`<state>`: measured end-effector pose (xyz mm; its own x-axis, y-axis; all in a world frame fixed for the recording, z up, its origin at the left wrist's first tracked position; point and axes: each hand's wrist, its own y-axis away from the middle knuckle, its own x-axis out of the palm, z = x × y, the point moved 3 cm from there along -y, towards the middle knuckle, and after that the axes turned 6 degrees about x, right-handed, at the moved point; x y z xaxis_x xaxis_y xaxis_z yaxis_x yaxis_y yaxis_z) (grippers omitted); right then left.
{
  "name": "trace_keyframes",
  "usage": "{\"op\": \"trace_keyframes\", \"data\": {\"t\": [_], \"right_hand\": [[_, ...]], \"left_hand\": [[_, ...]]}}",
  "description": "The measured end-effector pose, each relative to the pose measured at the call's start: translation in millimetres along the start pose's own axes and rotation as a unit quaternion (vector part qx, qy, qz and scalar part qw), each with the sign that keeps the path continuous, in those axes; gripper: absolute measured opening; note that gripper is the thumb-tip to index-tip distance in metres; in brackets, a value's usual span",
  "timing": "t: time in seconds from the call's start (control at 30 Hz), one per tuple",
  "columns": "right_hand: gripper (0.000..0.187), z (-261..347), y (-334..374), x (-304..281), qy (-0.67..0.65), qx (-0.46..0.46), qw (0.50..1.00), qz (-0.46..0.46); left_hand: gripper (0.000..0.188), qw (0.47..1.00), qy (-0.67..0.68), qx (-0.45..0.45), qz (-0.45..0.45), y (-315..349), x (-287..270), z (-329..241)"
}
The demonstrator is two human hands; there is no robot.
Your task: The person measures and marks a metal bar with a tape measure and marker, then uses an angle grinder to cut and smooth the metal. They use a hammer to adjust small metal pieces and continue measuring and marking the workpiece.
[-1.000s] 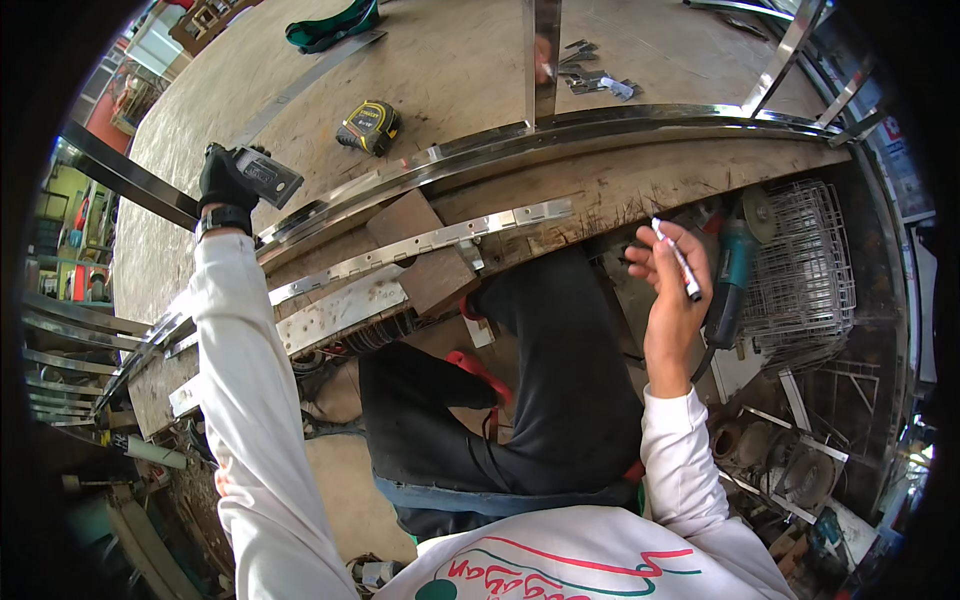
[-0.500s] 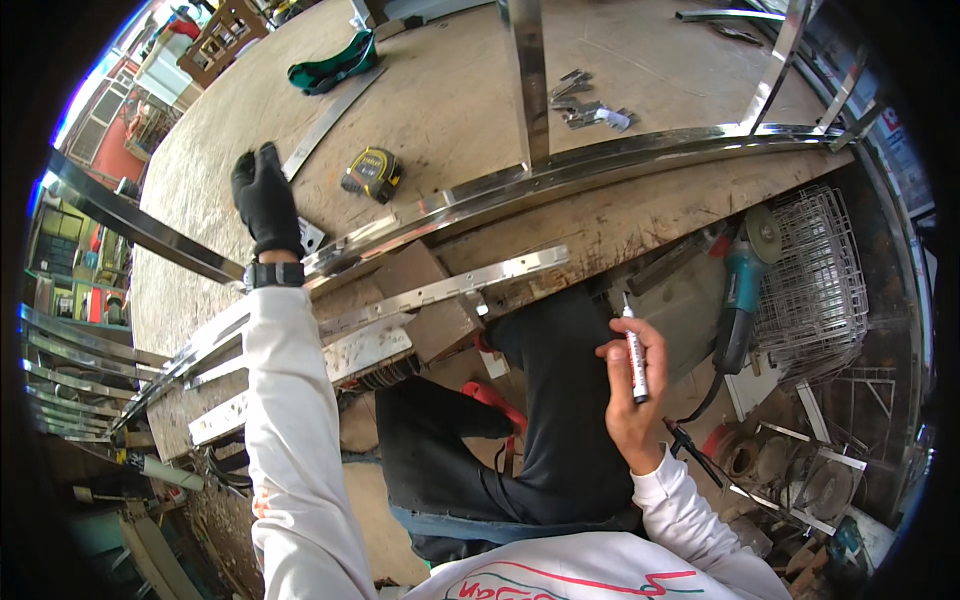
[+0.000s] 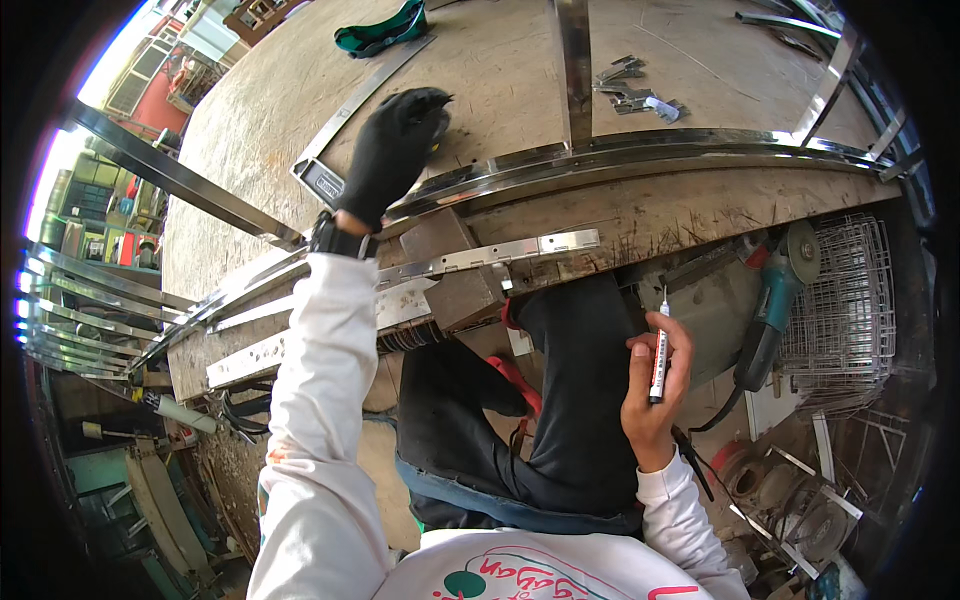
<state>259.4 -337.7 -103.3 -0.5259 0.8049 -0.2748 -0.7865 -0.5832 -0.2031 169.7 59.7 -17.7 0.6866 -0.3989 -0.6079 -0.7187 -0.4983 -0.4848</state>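
My left hand [image 3: 392, 150], in a black glove, is over the worktable with its fingers curled round a tape measure [image 3: 437, 147]. The glove hides nearly all of it; just a small yellow part shows. Beside that wrist lies a metal square [image 3: 360, 97], its blade pointing away from me. My bare right hand [image 3: 655, 395] holds a white marker [image 3: 661, 350] upright above my right thigh, its thin tip bare and pointing away. Between the two hands, a slotted metal strip [image 3: 500, 257] rests on brownish blocks at the table's near edge.
A shiny metal frame [image 3: 650, 147] spans the worktable [image 3: 500, 90], with posts rising from it. Small metal pieces [image 3: 625, 95] and a green strapped item [image 3: 385, 32] lie beyond. At right are an angle grinder [image 3: 775, 310] and a wire rack [image 3: 840, 310].
My left hand has moved right, from beside the square's blade onto the tape measure, and its fingers have closed. The view has shifted a little; my right hand still holds the marker.
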Motion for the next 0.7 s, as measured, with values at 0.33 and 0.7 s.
{"op": "trace_keyframes", "data": {"t": [0.33, 0.7], "right_hand": [[0.034, -25.2, -18.6, -22.8, -0.022, 0.137, 0.981, -0.133], [0.035, -42.2, -63.3, -63.1, 0.137, 0.041, 0.963, -0.230]], "left_hand": [[0.024, 0.985, -0.129, -0.007, -0.112, 128.1, -59.0, -61.7], [0.023, 0.990, -0.033, 0.017, -0.137, 176.1, -64.2, -91.3]]}}
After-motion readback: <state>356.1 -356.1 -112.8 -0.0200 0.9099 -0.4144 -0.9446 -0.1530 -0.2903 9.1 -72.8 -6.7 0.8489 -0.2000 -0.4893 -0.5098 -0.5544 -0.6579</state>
